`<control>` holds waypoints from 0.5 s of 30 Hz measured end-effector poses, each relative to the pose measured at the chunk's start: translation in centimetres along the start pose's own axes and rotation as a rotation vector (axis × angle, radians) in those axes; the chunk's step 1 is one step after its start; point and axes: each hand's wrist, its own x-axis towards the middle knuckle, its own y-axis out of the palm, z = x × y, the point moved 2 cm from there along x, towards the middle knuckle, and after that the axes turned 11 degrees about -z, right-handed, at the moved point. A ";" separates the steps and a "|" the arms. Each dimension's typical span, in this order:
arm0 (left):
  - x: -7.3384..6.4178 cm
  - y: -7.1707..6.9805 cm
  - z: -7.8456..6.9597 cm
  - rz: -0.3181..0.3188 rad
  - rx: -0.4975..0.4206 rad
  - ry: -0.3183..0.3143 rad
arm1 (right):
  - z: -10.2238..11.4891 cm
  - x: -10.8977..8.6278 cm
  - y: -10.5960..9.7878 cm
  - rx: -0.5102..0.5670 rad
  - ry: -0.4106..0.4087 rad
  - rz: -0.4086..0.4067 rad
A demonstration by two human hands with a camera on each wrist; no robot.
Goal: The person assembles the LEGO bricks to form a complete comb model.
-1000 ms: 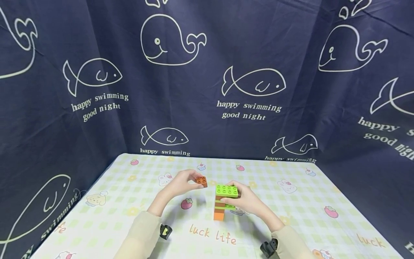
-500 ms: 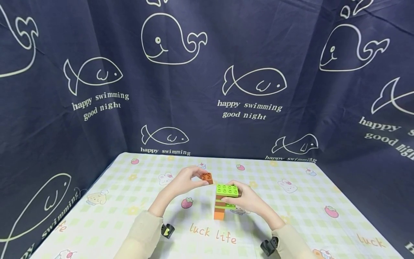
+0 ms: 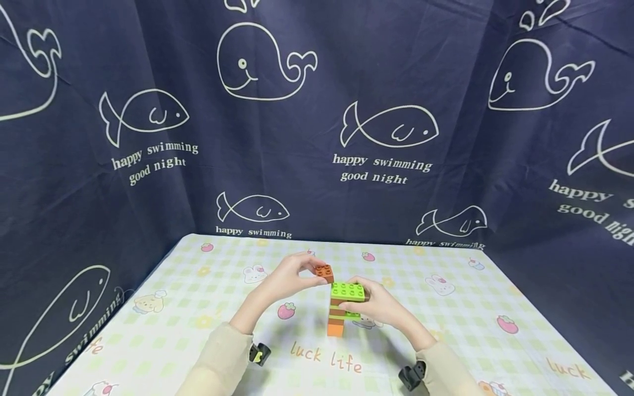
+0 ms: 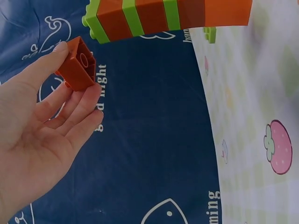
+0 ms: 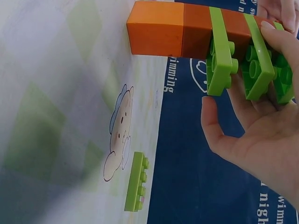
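A reddish-brown toy building brick (image 3: 324, 273) with studs on top is pinched between the thumb and fingers of my left hand (image 3: 287, 279), studs up. In the left wrist view the hollow underside of the brick (image 4: 78, 65) shows. It is close to the upper left corner of a tower of bricks (image 3: 335, 329), which stands upright on the table. The tower has an orange brick (image 5: 156, 30) at the bottom, then brown bricks alternating with long green plates (image 5: 222, 58) that jut to the right. My right hand (image 3: 380, 306) grips the upper part from the right, thumb in front.
A loose green plate (image 5: 135, 183) lies on the table on the tower's right side. The table has a pale checked cloth (image 3: 198, 286). A dark blue curtain (image 3: 317, 181) stands behind it and at the sides.
My left hand has moved to the right with the brown brick, from apart from the tower to its upper left corner. My right hand and the tower have stayed in place.
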 end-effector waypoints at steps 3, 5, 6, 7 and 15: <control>0.0 0.2 -0.3 0.005 -0.003 0.011 | 0.3 -0.1 0.0 -0.011 -0.009 0.004; 0.0 0.3 -0.5 0.012 -0.007 0.015 | 0.4 -0.1 -0.1 -0.021 -0.015 0.007; 0.0 0.4 -0.6 0.015 -0.008 0.020 | 0.4 -0.1 -0.1 -0.024 -0.015 0.008; 0.0 0.5 -0.7 0.019 -0.009 0.027 | 0.4 -0.1 -0.1 -0.024 -0.016 0.010; 0.0 1.1 -1.1 0.042 -0.022 0.079 | -0.2 0.0 -0.1 -0.038 -0.006 0.008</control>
